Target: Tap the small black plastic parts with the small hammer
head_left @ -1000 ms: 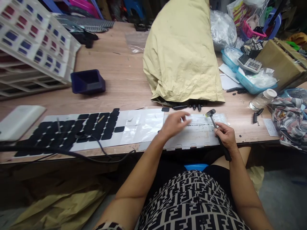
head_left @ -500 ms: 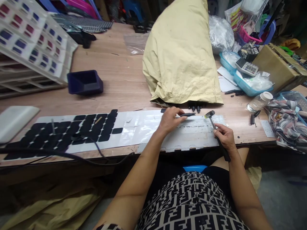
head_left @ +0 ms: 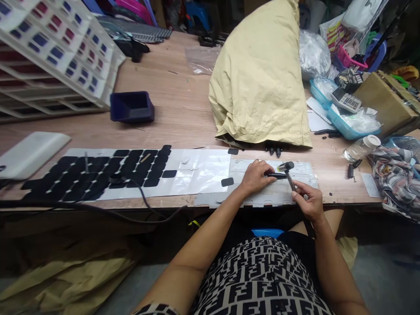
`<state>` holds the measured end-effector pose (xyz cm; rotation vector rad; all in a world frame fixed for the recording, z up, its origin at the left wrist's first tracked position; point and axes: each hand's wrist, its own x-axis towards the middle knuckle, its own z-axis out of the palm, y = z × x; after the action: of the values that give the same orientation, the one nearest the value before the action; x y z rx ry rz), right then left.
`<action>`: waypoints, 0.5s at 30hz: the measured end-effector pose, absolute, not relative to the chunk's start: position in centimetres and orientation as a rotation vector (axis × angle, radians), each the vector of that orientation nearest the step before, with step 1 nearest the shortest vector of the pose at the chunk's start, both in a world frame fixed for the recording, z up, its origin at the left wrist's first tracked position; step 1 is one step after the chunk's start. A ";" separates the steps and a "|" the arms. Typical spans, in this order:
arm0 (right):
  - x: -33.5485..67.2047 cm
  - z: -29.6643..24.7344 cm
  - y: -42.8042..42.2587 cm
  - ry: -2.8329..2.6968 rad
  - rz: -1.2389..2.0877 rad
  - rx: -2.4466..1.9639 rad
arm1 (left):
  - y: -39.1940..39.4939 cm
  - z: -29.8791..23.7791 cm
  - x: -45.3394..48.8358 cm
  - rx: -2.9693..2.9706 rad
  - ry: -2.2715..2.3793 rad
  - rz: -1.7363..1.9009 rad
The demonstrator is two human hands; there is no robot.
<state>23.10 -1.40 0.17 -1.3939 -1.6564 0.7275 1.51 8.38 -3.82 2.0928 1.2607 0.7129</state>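
We are looking at a slim black piece (head_left: 277, 176) lying flat on a clear plastic sheet (head_left: 303, 168), just in front of the tan sack (head_left: 262, 78). The left hand (head_left: 254, 177) is pinching one end with curled fingers, so that end is hiding under the fingertips. The right hand (head_left: 310, 203) is gripping a small hammer (head_left: 286, 168) by its handle. The head is sitting right at the piece's free end (we cannot tell whether they are touching), and the lower handle is disappearing behind the palm.

A few small black parts (head_left: 274, 151) are peeking out from under the sack's front hem, the rest covered. In front and to the left of the sack, a white sheet (head_left: 197, 168) carrying black pads (head_left: 108, 173) is running along the table (head_left: 177, 109) near its edge, with a black cable (head_left: 98, 205) crossing it. Bare wood is lying open left of the sack as far as a dark blue tray (head_left: 131, 106). To the sack's right, a blue basket (head_left: 344, 127), a calculator (head_left: 348, 100) and a bottle (head_left: 361, 148) are crowding the surface, partly cut off by the frame.

The calculator keys and packet labels are showing too small for reading.
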 end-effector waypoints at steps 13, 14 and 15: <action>22.8 -0.4 -1.6 -1.672 0.744 -1.406 | 8.3 -3.7 1.6 2.091 1.254 0.754; 22.9 -0.3 -1.7 -1.663 0.729 -1.402 | 8.3 -3.8 1.5 2.088 1.256 0.763; 23.0 -0.3 -1.7 -1.653 0.722 -1.401 | 8.3 -3.8 1.5 2.087 1.255 0.771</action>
<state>23.01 -1.67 -0.32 -1.4012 -1.6530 0.7221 1.54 8.26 -3.82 2.0867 1.2553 0.7707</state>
